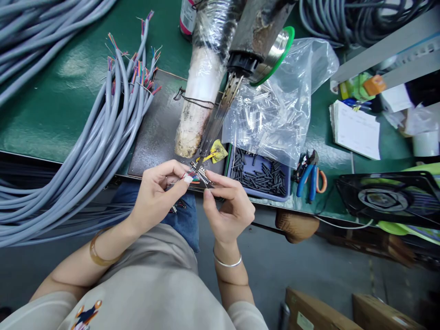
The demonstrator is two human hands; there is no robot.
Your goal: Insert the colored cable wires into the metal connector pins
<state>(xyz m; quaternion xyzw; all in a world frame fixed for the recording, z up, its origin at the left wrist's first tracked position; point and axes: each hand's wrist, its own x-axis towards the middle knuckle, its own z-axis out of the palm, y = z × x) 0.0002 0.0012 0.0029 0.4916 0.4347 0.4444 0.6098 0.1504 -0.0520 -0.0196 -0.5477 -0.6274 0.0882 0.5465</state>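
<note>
From where I sit, the far left of the green tabletop (pixel 51 105) is taken up by a thick bundle of grey cables (pixel 99 137) that runs from the near edge up toward the far side. Their stripped ends (pixel 137 68) fan out into thin coloured strands over the corner of a dark mat (pixel 158 128).

Just off the near edge of the mat, the left hand (pixel 154 195) has its grip closed. Thumb and forefinger pinch a small tuft of coloured wires (pixel 191 176), and a brown bangle (pixel 98 254) sits on that wrist. The wires meet a small metal part (pixel 203 177) right at the near edge of the tabletop, between the two hands. A slim metal arm (pixel 220 114) slants down to that spot from a plastic-wrapped cylinder (pixel 202 91), with a yellow scrap (pixel 218 150) just beside the arm's lower end.

The right hand (pixel 228 206) also has its grip closed, with the fingertips pinched on the metal part from the right. It wears a silver bangle (pixel 227 263).

Further right, a clear plastic bag (pixel 275 110) of small pieces slumps over a blue tray (pixel 256 195) filled with short black tubes (pixel 261 174). A solder spool with a green rim (pixel 275 50) sits behind the bag.

Blue-handled pliers (pixel 309 176) lie just beside the tray. A white notepad (pixel 357 130) lies beyond them, and a black fan (pixel 388 197) lies flat near the right near corner.
</note>
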